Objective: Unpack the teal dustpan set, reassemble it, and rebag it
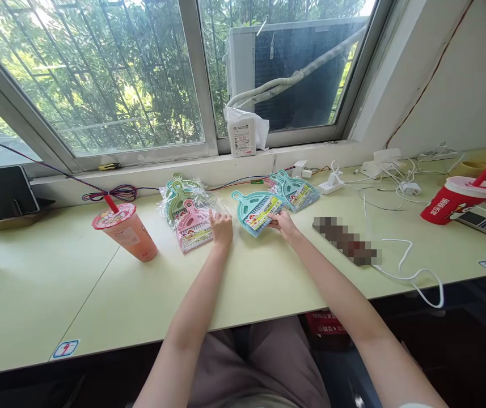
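Observation:
My right hand (284,225) grips the lower right edge of a teal mini dustpan-and-brush set (256,214) with a yellow label. That set is tilted up a little from the table. My left hand (222,229) has its fingers closed at the right edge of a clear plastic bag around a pink dustpan-and-brush set (192,229). Behind the pink one lie green dustpan sets (175,198) in crinkled clear wrap, partly covered. Beyond my right hand rests a pile of blue-teal dustpan sets (296,192), with a bit of pink showing at its left.
A drink cup with a red straw (127,232) stands left; a red cup (451,201) stands far right. A phone (347,242) with a white cable lies right of my hand. A power strip (331,184) and wires run along the window sill, where a white box (243,137) sits.

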Demonstrator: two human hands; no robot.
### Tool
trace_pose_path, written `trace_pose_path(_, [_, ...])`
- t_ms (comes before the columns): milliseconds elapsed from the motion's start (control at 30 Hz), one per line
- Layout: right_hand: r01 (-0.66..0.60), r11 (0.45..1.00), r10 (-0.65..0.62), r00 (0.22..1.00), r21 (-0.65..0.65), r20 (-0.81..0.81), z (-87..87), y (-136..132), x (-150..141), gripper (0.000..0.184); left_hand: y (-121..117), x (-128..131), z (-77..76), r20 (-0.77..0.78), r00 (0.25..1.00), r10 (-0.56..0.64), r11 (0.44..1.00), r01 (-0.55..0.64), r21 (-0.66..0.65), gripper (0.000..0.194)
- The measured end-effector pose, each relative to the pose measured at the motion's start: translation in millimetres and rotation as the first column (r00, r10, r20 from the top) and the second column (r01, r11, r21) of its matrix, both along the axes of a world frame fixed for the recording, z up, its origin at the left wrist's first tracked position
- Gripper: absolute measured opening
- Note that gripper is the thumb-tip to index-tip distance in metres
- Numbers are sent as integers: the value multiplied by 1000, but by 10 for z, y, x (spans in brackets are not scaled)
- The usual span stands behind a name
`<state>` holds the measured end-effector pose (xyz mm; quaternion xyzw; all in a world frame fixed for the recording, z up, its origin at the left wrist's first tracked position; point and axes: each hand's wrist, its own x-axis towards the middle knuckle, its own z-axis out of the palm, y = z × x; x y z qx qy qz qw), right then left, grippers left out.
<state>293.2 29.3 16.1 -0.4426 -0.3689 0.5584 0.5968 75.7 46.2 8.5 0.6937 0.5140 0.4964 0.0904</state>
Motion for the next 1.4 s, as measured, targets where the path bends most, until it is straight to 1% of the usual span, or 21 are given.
trace_pose_path(67, [-35,998,36,998,-44,42,33,2,40,12,-23,-9,16,-116,991,68,997,-65,35,30])
trace_pose_path(100, [-58,996,61,996,-64,59,50,4,66,11,-36,-13,29,-145,982,122,991,-114,66,30])
trace_pose_path(133, [-84,993,90,993,-81,72,66,6,92,11,-48,-16,44,-155,971,182,981,-168,95,30])
trace_pose_path(200, [-138,985,148,985,-107,84,85,9,135,11,-66,-21,74,-125,951,282,955,-266,131,31])
trace_pose_path(267, [-184,975,195,978,-127,78,83,12,153,13,-70,-25,96,-34,937,348,931,-341,127,33])
trace_pose_path(333, [-218,966,229,972,-141,61,59,17,139,15,-63,-27,108,90,921,378,917,-386,98,39])
trace_pose_path(400, [-244,960,252,967,-137,40,21,22,103,15,-48,-30,110,222,896,385,907,-412,88,46])
trace_pose_path(500, [-272,958,273,962,-95,-2,-28,18,35,16,-13,-43,101,355,860,366,890,-435,136,48])
trace_pose_path(567, [-297,953,296,955,-56,-24,-37,2,-5,17,16,-57,89,374,866,333,897,-413,157,49])
trace_pose_path(700, [-330,944,330,943,14,-27,-14,-40,-48,15,68,-80,61,326,928,179,957,-241,160,44])
trace_pose_path(767, [-317,948,318,948,34,-22,-8,-49,-52,14,76,-82,52,283,954,102,968,-161,191,39])
trace_pose_path(833, [-298,953,299,954,52,-18,-14,-46,-46,16,70,-75,47,230,972,54,967,-108,232,36])
trace_pose_path(1033, [-250,964,252,967,85,-17,-44,-11,-29,21,38,-42,46,100,995,27,947,-58,316,34])
trace_pose_path(1200, [-148,984,152,988,98,-35,-58,18,-65,21,22,-27,53,58,998,5,935,-25,354,32])
trace_pose_path(1300, [-74,994,81,994,85,-72,-69,37,-72,21,-16,-3,54,23,999,-37,936,26,350,31])
trace_pose_path(1367, [-28,997,36,994,77,-102,-70,51,-67,21,-56,23,55,1,1000,-21,930,19,368,25])
trace_pose_path(1400, [-9,997,18,993,77,-117,-68,57,-65,22,-77,38,58,15,1000,7,920,-12,392,24])
